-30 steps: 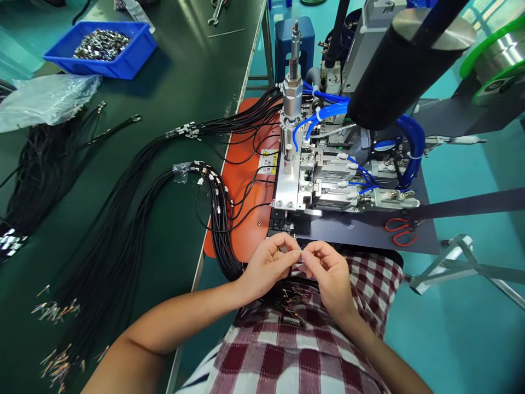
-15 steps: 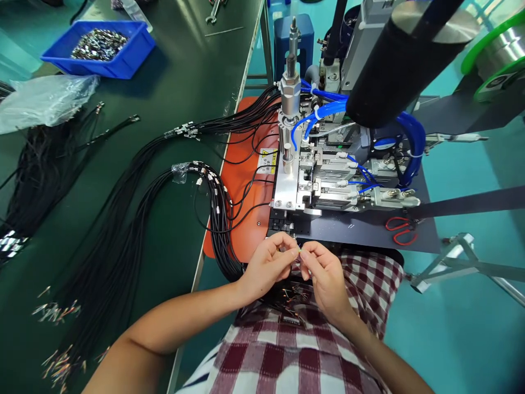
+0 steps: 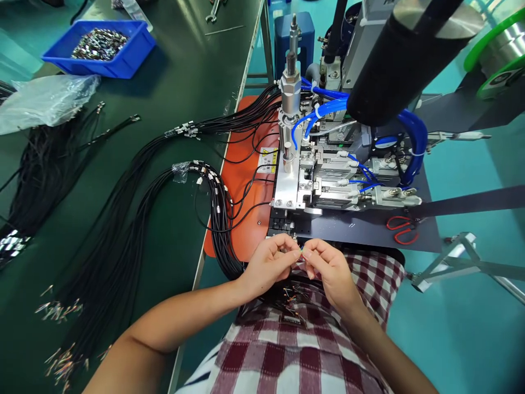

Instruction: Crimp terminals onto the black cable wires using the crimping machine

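Just in front of the machine's near edge, my left hand [image 3: 268,267] and my right hand [image 3: 333,273] meet fingertip to fingertip. Both are closed in a pinch on fine coloured wires [image 3: 302,251], of which only a tiny yellowish-green bit shows between the fingers. The rest of what they hold is hidden. Below the hands, black cables with bared coloured wire ends [image 3: 293,298] lie on my checked apron [image 3: 283,355]. A thick bundle of black cables [image 3: 219,230] runs from the table down beside my left wrist.
A metal machine [image 3: 289,186] with blue air hoses [image 3: 332,106] stands ahead on an orange base [image 3: 250,219]. More black cables [image 3: 110,230] cover the green table [image 3: 184,60], near a blue bin [image 3: 127,63] of metal parts. Red-handled scissors [image 3: 404,229] lie at right.
My right hand has shifted slightly to the right, its fingers still pinched by the left fingertips. My left hand has barely moved.
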Available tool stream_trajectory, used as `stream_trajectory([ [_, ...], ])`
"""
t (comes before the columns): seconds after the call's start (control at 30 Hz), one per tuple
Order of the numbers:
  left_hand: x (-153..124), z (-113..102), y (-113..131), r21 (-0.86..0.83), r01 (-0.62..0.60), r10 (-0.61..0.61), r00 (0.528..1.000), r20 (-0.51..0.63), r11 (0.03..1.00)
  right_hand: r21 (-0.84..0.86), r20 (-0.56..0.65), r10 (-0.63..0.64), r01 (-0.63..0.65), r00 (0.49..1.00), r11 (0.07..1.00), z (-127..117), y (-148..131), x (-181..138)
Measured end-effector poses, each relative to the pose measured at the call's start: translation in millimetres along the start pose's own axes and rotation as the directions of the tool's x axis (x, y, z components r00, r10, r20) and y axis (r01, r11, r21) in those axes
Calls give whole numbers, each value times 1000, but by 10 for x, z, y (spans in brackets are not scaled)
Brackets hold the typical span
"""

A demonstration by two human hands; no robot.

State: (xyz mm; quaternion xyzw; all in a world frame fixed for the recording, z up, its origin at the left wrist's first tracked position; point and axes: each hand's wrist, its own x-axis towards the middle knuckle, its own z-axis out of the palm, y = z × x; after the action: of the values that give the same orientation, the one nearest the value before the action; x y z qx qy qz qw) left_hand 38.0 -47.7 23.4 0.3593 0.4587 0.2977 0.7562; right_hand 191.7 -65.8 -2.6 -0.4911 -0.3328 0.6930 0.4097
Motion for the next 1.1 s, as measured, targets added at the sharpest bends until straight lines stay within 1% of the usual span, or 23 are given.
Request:
stream_trajectory([
  [0.13, 6, -20, 8, -6, 5, -5, 1000, -3, 1000, -63, -47, -62, 59, 997, 996, -30, -52, -20],
  [0.23, 10, -19, 16, -3, 4, -4, 1000, 7, 1000, -203, -68, -122, 106, 990, 973, -43, -94, -40],
  [0.33, 10, -12, 29, 11, 8, -8, 1000, 10, 1000, -377, -69, -237, 195, 969, 906, -22, -100, -59],
  [0.4, 5, -6, 32, 28, 14, -14, 1000, 7, 1000, -485, -55, -347, 279, 936, 829, 1, -96, -70],
  [0.43, 1, -2, 29, 40, 14, -14, 1000, 8, 999, -523, -48, -390, 309, 920, 794, 13, -94, -74],
  [0.47, -4, 0, 20, 57, 1, -2, 1000, 2, 998, -536, -52, -410, 321, 911, 781, 24, -89, -77],
  [0.5, -10, 2, 5, 86, -37, 38, 999, -14, 996, -515, -62, -395, 309, 917, 800, 35, -83, -76],
  [0.53, -16, 3, -15, 135, -105, 111, 993, -34, 985, -455, -75, -345, 276, 936, 846, 45, -73, -74],
  [0.57, -22, 2, -38, 204, -202, 216, 975, -48, 958, -359, -79, -269, 224, 960, 906, 54, -61, -69],
  [0.6, -27, -1, -64, 288, -312, 339, 940, -47, 905, -239, -69, -183, 162, 981, 957, 63, -47, -62],
  [0.63, -31, -4, -88, 372, -414, 457, 889, -30, 831, -116, -42, -104, 98, 994, 988, 70, -31, -55],
  [0.67, -32, -7, -109, 442, -490, 546, 838, 1, 751, -13, -11, -46, 46, 999, 999, 76, -15, -50],
  [0.7, -31, -8, -124, 487, -534, 597, 802, 33, 691, 59, 10, -14, 13, 1000, 998, 80, -1, -46],
  [0.73, -28, -5, -132, 509, -549, 615, 787, 48, 663, 102, 15, -2, 0, 1000, 995, 83, 12, -46],
  [0.77, -23, 1, -132, 513, -541, 610, 791, 42, 666, 121, 12, 3, -4, 1000, 993, 83, 23, -48],
  [0.83, -12, 23, -110, 477, -478, 545, 838, -2, 737, 117, -8, -8, 9, 1000, 993, 80, 36, -60],
  [0.9, -3, 48, -71, 395, -384, 437, 898, -50, 835, 86, -33, -26, 29, 999, 996, 73, 39, -74],
  [0.97, 3, 60, -32, 269, -272, 299, 952, -63, 924, 50, -48, -41, 44, 998, 998, 64, 31, -83],
  [1.03, 9, 51, -8, 131, -175, 181, 983, -40, 976, 19, -54, -55, 56, 997, 998, 56, 18, -81],
  [1.1, 17, 27, 0, 38, -115, 115, 993, -9, 993, -12, -48, -66, 66, 997, 998, 50, 8, -69],
])
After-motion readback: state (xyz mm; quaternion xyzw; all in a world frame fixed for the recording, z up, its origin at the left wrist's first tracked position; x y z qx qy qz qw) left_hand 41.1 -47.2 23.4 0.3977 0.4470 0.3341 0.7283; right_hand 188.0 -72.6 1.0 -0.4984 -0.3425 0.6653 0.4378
